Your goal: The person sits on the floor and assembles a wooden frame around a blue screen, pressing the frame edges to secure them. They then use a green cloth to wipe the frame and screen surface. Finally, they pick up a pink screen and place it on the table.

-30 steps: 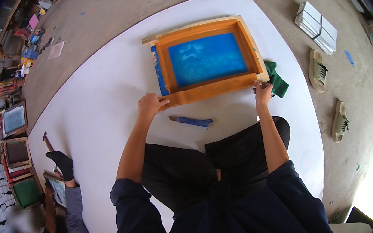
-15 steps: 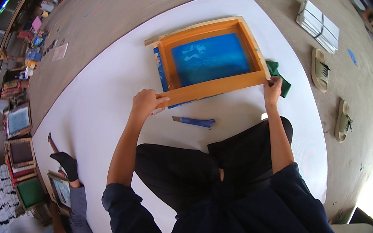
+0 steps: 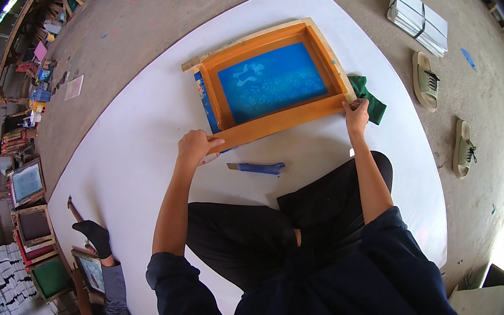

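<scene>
A wooden screen-printing frame (image 3: 331, 59) with blue mesh (image 3: 274, 79) and brown-taped inner sides lies on the white sheet ahead of me. Along its near side runs a strip of brown tape (image 3: 285, 122). My left hand (image 3: 194, 147) pinches the strip's left end between thumb and fingers. At the near right corner, my right hand (image 3: 357, 117) is closed on the other end, its thumb near the wood. A pale, reddish-edged thing under my left hand is mostly hidden. Nearer to me lies a blue utility knife (image 3: 259, 168). A green cloth (image 3: 372, 102) rests just beyond my right hand.
To the right on the concrete floor are a strapped white stack (image 3: 418, 20) and two shoes (image 3: 426, 81). More framed screens (image 3: 27, 181) lean at the left. A co-worker's leg (image 3: 116, 294) extends onto the sheet at the lower left.
The view has shifted slightly, so the frame appears a little further left. Both hands keep hold of the tape strip. The co-worker's head has moved slightly lower and to the right.
</scene>
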The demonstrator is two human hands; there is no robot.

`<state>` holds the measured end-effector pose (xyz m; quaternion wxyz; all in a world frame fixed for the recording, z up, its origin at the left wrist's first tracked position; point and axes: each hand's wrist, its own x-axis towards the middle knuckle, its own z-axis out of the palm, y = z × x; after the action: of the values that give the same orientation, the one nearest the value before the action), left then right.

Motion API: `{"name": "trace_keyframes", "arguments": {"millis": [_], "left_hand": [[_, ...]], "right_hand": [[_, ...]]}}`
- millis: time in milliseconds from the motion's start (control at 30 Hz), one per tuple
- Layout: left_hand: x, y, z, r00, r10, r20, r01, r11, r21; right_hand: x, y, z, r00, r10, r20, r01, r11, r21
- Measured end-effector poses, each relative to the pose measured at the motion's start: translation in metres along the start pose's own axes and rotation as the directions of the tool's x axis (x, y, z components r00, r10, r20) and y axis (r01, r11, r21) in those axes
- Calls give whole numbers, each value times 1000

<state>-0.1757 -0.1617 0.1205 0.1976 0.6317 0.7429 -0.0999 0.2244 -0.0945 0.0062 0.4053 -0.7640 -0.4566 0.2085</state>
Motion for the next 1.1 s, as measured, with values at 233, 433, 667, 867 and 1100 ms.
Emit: {"name": "trace_keyframes", "arguments": {"millis": [233, 433, 667, 867, 1100], "left_hand": [[-5, -4, 0, 1000, -1, 25, 1, 1000, -17], [2, -22, 3, 991, 136, 9, -133, 979, -155], [-1, -22, 7, 991, 110, -72, -122, 976, -183], [12, -12, 21, 997, 17, -71, -9, 994, 113], [19, 6, 28, 997, 22, -72, -3, 969, 249]], "right_hand": [[-1, 0, 3, 1000, -14, 10, 14, 1000, -7], [27, 37, 13, 999, -46, -12, 44, 992, -117], [37, 39, 3, 976, 161, 146, -140, 979, -145], [28, 18, -1, 948, 221, 230, -206, 975, -87], [30, 19, -4, 952, 210, 224, -193, 977, -95]]}}
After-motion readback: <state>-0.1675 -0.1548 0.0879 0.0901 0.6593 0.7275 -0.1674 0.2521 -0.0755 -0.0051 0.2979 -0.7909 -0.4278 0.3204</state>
